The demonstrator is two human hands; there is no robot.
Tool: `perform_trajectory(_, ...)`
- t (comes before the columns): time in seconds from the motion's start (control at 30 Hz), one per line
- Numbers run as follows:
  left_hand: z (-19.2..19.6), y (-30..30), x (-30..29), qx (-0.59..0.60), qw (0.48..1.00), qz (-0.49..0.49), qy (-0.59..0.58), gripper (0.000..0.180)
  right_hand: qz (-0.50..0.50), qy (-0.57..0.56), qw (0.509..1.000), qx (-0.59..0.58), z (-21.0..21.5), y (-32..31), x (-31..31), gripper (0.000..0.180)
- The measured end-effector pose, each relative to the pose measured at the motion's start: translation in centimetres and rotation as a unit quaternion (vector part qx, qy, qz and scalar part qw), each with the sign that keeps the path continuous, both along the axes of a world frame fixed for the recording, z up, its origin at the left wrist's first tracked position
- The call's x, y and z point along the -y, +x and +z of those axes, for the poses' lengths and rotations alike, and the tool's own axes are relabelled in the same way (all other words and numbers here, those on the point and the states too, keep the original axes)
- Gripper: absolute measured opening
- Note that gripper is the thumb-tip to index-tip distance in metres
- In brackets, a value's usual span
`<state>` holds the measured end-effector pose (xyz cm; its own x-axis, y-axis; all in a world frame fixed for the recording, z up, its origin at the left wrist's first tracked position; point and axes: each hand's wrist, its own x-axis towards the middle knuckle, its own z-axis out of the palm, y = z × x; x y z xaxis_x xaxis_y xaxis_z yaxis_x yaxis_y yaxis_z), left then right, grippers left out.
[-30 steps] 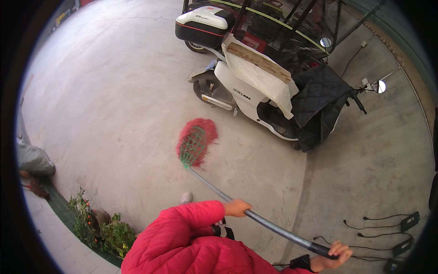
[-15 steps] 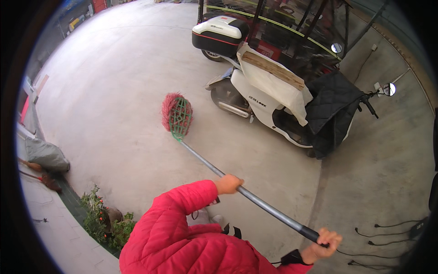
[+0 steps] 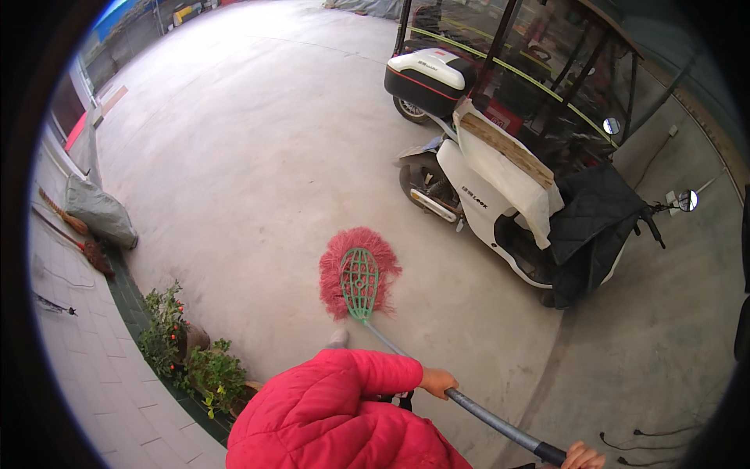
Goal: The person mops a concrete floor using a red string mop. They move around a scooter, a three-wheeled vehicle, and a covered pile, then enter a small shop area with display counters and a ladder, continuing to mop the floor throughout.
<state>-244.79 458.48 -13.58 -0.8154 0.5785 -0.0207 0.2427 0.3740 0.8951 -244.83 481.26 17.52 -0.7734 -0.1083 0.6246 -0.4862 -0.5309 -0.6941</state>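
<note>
A mop with a green plastic lattice plate [image 3: 360,283] and shaggy pink-red strands [image 3: 334,270] lies against the concrete floor, just ahead of my shoe [image 3: 338,338]. Its grey handle [image 3: 492,420] slants down to the right and ends in a black grip [image 3: 549,452]. My left hand [image 3: 438,381], at the end of a red padded sleeve, is wrapped round the middle of the handle. At the lower edge, my right hand [image 3: 583,456] grips the black end and is partly cut off by the picture. My left sleeve hides some of the handle.
A white scooter [image 3: 476,191] with a dark cover [image 3: 590,227] stands to the right, beside a canopied vehicle [image 3: 539,70]. Potted plants [image 3: 215,375] line the tiled edge at left. A grey covered bundle [image 3: 100,211] and brooms [image 3: 95,256] lie farther along. Black cables [image 3: 648,445] trail at lower right.
The mop head has come closer to me and slightly right, its strands now spread wider. My right hand has dropped toward the lower edge. The whole view has shifted a little.
</note>
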Motion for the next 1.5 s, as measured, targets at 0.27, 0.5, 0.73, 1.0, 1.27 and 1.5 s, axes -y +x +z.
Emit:
perform_trajectory(0.27,-1.6,-0.3,13.9,0.006,0.993,0.116,-0.033,0.014,-0.008,-0.036,0.999,0.033,-2.9,-3.3,13.2,0.015)
perform_trajectory(0.5,-8.1,-3.5,39.4,-0.026,0.978,0.164,-0.124,0.016,-0.141,0.160,0.972,0.101,-9.1,-4.8,36.1,0.014)
perform_trajectory(0.73,-5.0,-8.7,58.7,0.011,0.920,0.207,-0.332,0.014,0.038,0.131,0.972,0.189,-11.3,-9.1,48.1,0.017)
perform_trajectory(1.0,1.1,-16.0,51.1,-0.115,0.947,0.206,-0.220,0.015,-0.014,0.073,0.994,0.083,-4.2,-12.8,42.6,0.020)
perform_trajectory(1.27,-0.5,-19.3,39.9,-0.083,0.982,0.137,-0.095,0.013,-0.207,0.090,0.974,-0.006,-0.9,-18.2,40.6,0.024)
perform_trajectory(1.5,-0.2,-20.7,44.0,-0.023,0.971,0.215,-0.098,0.012,-0.121,0.046,0.991,-0.024,-1.2,-23.9,44.3,0.019)
